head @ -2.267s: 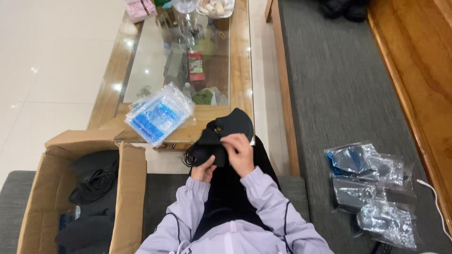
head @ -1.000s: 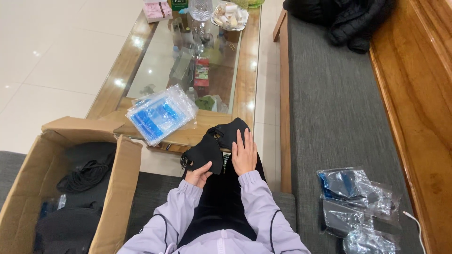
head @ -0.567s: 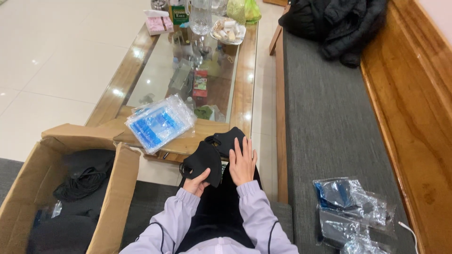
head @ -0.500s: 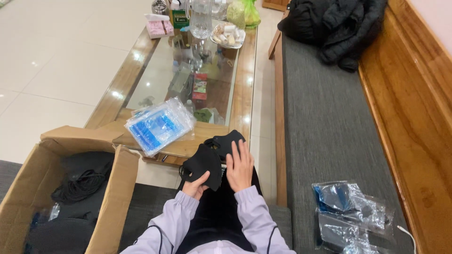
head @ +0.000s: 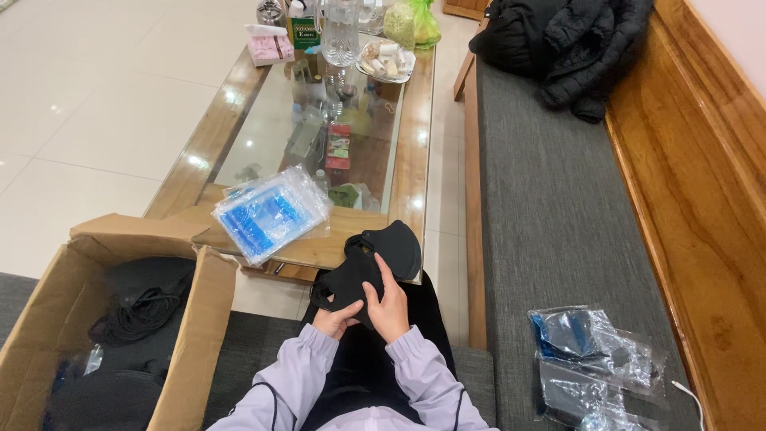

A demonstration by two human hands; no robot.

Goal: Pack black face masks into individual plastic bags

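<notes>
A black cloth face mask (head: pixel 375 259) rests on my lap, folded over itself. My right hand (head: pixel 388 306) lies flat on its lower part, fingers together and pointing up. Beneath and left of it, my left hand (head: pixel 335 321) pinches the mask's bottom edge. Both sleeves are pale lilac. The mask's upper lobe sticks out past my fingers toward the wooden table edge.
A stack of clear bags with blue print (head: pixel 269 213) lies on the glass-topped coffee table (head: pixel 415 160). An open cardboard box (head: pixel 199 319) of black masks stands at my left. On the grey bench cushion (head: pixel 558 207) lie filled clear bags (head: pixel 594 363); a black jacket (head: pixel 566 40) sits farther along.
The view tilted up, showing more of the table and the jacket. My right hand slid down and flattened over the mask while the left hand kept its hold on the lower edge.
</notes>
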